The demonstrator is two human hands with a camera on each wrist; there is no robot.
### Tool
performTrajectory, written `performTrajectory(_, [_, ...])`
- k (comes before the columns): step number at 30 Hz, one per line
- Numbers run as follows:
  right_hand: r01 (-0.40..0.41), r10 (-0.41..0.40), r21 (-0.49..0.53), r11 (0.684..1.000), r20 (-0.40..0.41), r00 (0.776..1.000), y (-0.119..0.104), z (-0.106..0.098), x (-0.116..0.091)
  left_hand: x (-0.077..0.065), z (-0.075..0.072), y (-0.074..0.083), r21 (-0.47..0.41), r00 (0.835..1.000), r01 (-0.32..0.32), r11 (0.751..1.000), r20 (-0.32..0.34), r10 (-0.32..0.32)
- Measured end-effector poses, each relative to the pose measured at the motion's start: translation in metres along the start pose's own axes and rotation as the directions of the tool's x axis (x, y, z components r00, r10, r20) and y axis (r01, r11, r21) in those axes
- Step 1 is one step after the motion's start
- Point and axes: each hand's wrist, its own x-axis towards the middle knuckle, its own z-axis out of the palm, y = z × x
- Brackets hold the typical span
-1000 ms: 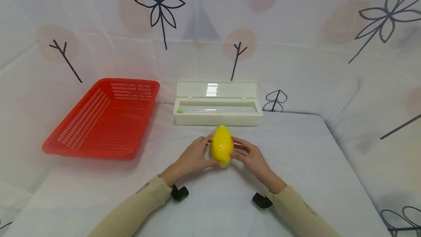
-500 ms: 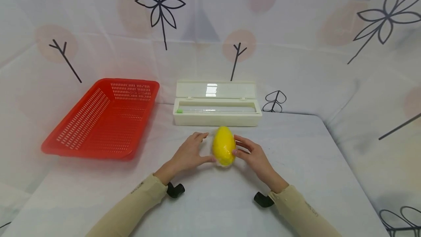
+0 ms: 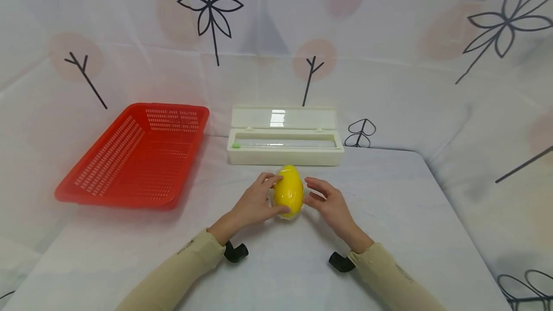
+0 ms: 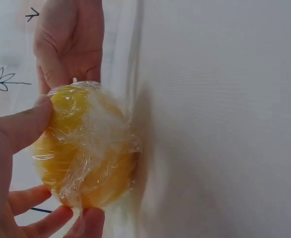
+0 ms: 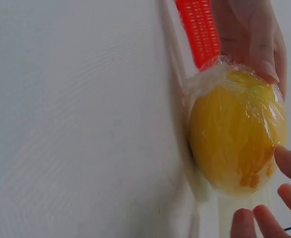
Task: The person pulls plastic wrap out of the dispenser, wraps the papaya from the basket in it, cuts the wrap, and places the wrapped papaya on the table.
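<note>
A yellow egg-shaped fruit (image 3: 288, 192), much like a mango, stands out over the white cloth in the head view. Clear cling film, crumpled in places, wraps it in the left wrist view. My left hand (image 3: 255, 203) holds it from the left, thumb near its lower end and fingers at its upper side. On the other side is my right hand (image 3: 330, 205), its fingers spread and lightly bent. In the right wrist view the right thumb (image 5: 290, 162) is right at the fruit's edge, with the other fingertips apart from it.
Behind the hands stands a white cling film dispenser (image 3: 285, 158) with its lid raised and a green slider (image 3: 236, 145) at its left end. A red plastic basket (image 3: 129, 198) lies to the left. Patterned cloth (image 3: 389, 61) hangs around the table.
My left hand came away from the fruit, then moved back onto it. The fruit has shifted slightly left, and the right fingers have parted from its side.
</note>
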Motion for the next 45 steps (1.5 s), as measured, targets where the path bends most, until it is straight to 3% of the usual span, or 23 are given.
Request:
performTrajectory(4, [-0.042,0.043,-0.034,0.999,0.031,0.999,0.001,0.002,0.0,-0.001,0.002,-0.003,-0.071,1.0,0.026,0.997,-0.01,-0.027])
performTrajectory(11, [0.013,-0.011,-0.038,0.999,0.05,0.999,-0.001,0.001,0.001,-0.002,0.009,-0.008,-0.2,0.999,0.029,0.979,-0.027,-0.035])
performTrajectory(21, [-0.008,0.009,-0.021,1.0,0.049,0.999,-0.004,0.0,0.0,-0.002,0.007,-0.009,-0.172,0.999,0.025,0.985,-0.034,-0.032])
performTrajectory(28, [-0.011,0.011,-0.067,0.998,-0.007,1.0,-0.001,-0.003,0.002,-0.003,0.0,-0.014,-0.137,0.997,0.04,0.99,-0.056,-0.048])
performTrajectory(45, [-0.027,0.025,-0.048,0.999,-0.048,0.999,0.0,-0.008,0.002,-0.001,-0.011,-0.022,-0.136,0.991,0.081,0.987,-0.094,-0.094])
